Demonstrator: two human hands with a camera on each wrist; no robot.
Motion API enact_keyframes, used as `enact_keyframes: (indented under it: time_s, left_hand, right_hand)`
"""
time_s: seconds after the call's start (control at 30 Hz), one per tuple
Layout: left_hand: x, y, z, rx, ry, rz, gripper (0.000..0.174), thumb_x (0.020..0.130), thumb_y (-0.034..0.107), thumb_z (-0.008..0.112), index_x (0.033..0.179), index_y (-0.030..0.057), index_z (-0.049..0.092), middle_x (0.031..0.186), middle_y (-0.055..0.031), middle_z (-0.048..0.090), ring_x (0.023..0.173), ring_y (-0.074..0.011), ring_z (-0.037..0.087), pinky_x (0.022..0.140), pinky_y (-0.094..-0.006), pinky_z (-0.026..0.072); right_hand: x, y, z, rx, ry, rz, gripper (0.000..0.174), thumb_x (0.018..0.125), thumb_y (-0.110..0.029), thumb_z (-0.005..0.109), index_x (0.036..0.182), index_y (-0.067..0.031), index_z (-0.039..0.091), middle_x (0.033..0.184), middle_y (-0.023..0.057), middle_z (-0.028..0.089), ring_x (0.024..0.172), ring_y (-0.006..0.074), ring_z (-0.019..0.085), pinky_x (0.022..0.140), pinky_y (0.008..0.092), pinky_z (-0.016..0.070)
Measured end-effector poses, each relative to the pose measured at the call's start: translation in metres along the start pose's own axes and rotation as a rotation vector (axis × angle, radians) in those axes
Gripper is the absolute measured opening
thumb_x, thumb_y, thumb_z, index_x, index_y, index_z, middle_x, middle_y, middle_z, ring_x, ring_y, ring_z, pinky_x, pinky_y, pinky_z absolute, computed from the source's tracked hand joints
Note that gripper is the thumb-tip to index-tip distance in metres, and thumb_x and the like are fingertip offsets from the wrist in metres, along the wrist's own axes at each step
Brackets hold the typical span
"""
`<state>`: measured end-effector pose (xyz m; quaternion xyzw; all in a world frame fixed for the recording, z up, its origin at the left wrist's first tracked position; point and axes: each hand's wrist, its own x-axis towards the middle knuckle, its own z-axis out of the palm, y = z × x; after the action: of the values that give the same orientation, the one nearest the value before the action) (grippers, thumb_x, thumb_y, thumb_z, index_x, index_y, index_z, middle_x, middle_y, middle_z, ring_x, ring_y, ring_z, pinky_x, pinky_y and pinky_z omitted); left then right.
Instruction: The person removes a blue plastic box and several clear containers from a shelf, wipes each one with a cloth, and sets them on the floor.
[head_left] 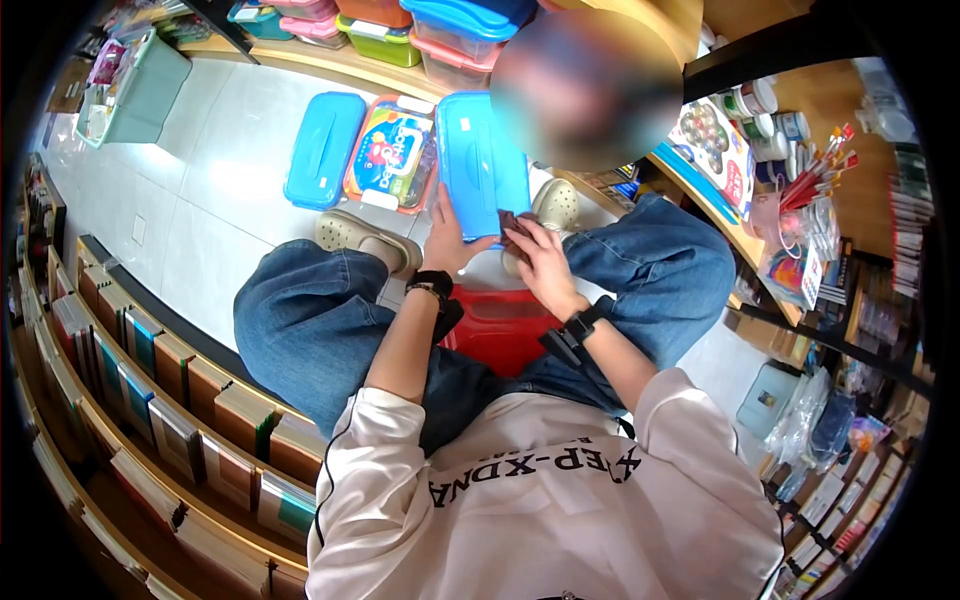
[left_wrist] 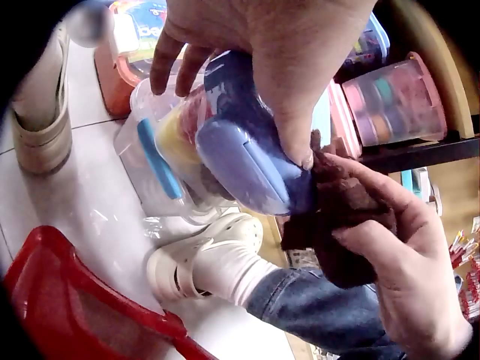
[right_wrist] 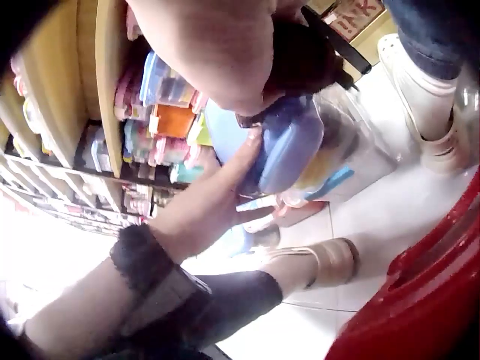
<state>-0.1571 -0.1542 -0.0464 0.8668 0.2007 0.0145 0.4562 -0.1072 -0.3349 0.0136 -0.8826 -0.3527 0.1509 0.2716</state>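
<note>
A clear plastic storage box (left_wrist: 131, 139) with a blue lid (head_left: 484, 150) is between the person's knees, coloured contents showing through its wall. The left hand (head_left: 453, 240) holds the box at its near left edge, thumb on the lid and fingers down the side. In the right hand (head_left: 546, 268) is a bunched dark brown cloth (left_wrist: 349, 232), pinched between thumb and fingers. This cloth lies against the lid's near right corner, close to the left thumb in the left wrist view.
Beside it on the tiled floor stand a box with a colourful label (head_left: 390, 150) and a loose blue lid (head_left: 325, 150). A red stool (head_left: 500, 325) is under the person. Shelves hold stacked boxes (head_left: 465, 20), brushes (head_left: 815, 170) and books (head_left: 175, 430). A pale green bin (head_left: 150, 85) stands far left.
</note>
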Motion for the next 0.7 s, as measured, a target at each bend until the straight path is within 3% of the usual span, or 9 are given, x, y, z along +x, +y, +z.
enact_keyframes:
  time_s: [0.13, 0.27, 0.33, 0.43, 0.53, 0.6, 0.7]
  left_hand:
    - [0.000, 0.000, -0.001, -0.009, 0.026, 0.029, 0.125, 0.058, 0.040, 0.081, 0.139, 0.0043, -0.007, 0.128, -0.0308, 0.030, 0.108, -0.0444, 0.047, 0.084, -0.0454, 0.0460]
    - [0.000, 0.001, -0.001, -0.005, 0.035, 0.029, 0.126, 0.057, 0.041, 0.081, 0.140, 0.0029, -0.006, 0.127, -0.0305, 0.030, 0.108, -0.0451, 0.046, 0.085, -0.0445, 0.0453]
    - [0.001, 0.000, 0.000, -0.002, 0.036, 0.018, 0.125, 0.058, 0.042, 0.081, 0.140, 0.0026, -0.006, 0.127, -0.0304, 0.031, 0.109, -0.0450, 0.045, 0.086, -0.0444, 0.0449]
    - [0.002, 0.000, 0.000, -0.008, 0.035, 0.008, 0.126, 0.057, 0.042, 0.081, 0.139, 0.0020, -0.006, 0.128, -0.0303, 0.030, 0.111, -0.0447, 0.044, 0.087, -0.0445, 0.0442]
    - [0.003, 0.000, -0.002, -0.044, 0.025, 0.012, 0.127, 0.057, 0.043, 0.081, 0.139, 0.0015, -0.006, 0.129, -0.0306, 0.030, 0.113, -0.0444, 0.042, 0.089, -0.0446, 0.0434]
    - [0.005, -0.002, -0.001, -0.067, 0.020, 0.014, 0.127, 0.057, 0.043, 0.081, 0.139, 0.0013, -0.006, 0.129, -0.0307, 0.029, 0.114, -0.0443, 0.042, 0.089, -0.0446, 0.0430]
    - [0.005, -0.010, 0.003, -0.043, 0.035, 0.035, 0.127, 0.057, 0.044, 0.080, 0.139, 0.0005, -0.006, 0.130, -0.0306, 0.029, 0.115, -0.0440, 0.041, 0.090, -0.0441, 0.0430]
  right_hand:
    - [-0.001, 0.015, -0.007, 0.328, 0.161, 0.178, 0.040, 0.072, -0.003, 0.055, 0.111, -0.0050, 0.056, 0.116, 0.0168, 0.050, 0.105, 0.0359, 0.049, 0.093, 0.0379, 0.0399]
    - [0.011, 0.020, 0.002, 0.260, 0.391, 0.196, 0.041, 0.077, -0.003, 0.053, 0.117, -0.0033, 0.049, 0.116, 0.0209, 0.048, 0.103, 0.0377, 0.050, 0.092, 0.0384, 0.0402]
    - [0.019, 0.018, 0.009, 0.215, 0.255, 0.192, 0.048, 0.079, -0.002, 0.052, 0.126, -0.0022, 0.042, 0.129, 0.0246, 0.038, 0.119, 0.0404, 0.039, 0.099, 0.0401, 0.0348]
    - [0.038, 0.018, 0.024, 0.081, 0.231, 0.148, 0.048, 0.082, 0.000, 0.047, 0.128, 0.0000, 0.038, 0.127, 0.0259, 0.038, 0.116, 0.0411, 0.041, 0.098, 0.0391, 0.0357]
    - [0.072, 0.024, 0.005, 0.042, 0.112, 0.133, 0.045, 0.082, 0.002, 0.044, 0.127, 0.0019, 0.039, 0.128, 0.0279, 0.035, 0.115, 0.0442, 0.040, 0.098, 0.0407, 0.0357]
    - [0.100, 0.029, -0.001, -0.056, 0.185, 0.067, 0.052, 0.077, 0.004, 0.044, 0.129, 0.0013, 0.038, 0.129, 0.0325, 0.033, 0.114, 0.0464, 0.040, 0.099, 0.0449, 0.0352]
    - [0.141, 0.026, -0.013, -0.055, 0.239, 0.015, 0.050, 0.077, 0.003, 0.046, 0.127, -0.0040, 0.044, 0.129, 0.0307, 0.034, 0.114, 0.0451, 0.041, 0.098, 0.0454, 0.0356]
